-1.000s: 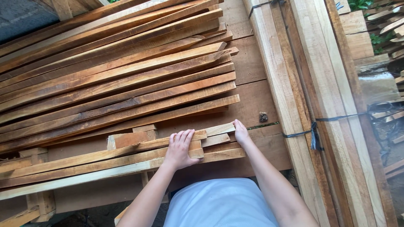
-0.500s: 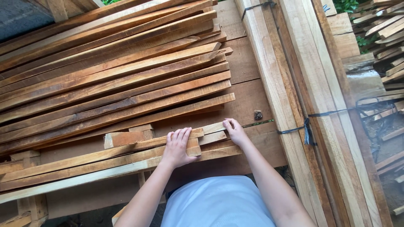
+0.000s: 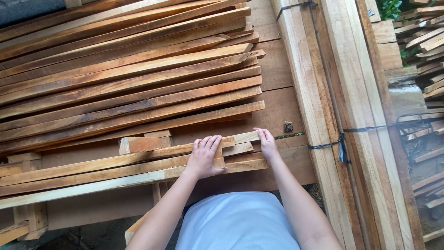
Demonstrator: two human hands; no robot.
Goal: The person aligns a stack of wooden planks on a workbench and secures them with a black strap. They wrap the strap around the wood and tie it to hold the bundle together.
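Wooden slats [image 3: 138, 162] under left hand [image 3: 205, 157], pressed flat, fingers spread; right hand [image 3: 267, 144] flat against slat ends.

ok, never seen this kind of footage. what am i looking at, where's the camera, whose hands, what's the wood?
There is no machine here: a person works with two bare hands, and the one camera sits on that person's head, looking down. So the arms come up from the bottom edge, and the pale blue cloth between them is the person's own shirt.

The left hand lies flat, palm down, on a small bundle of wooden slats near their right-hand ends. The right hand touches the end of those slats with its fingers. Neither hand has closed around anything.

Behind them lies a bigger pile of long reddish slats, all on a wooden platform. To the right is a stack of thick pale beams tied with a dark strap.
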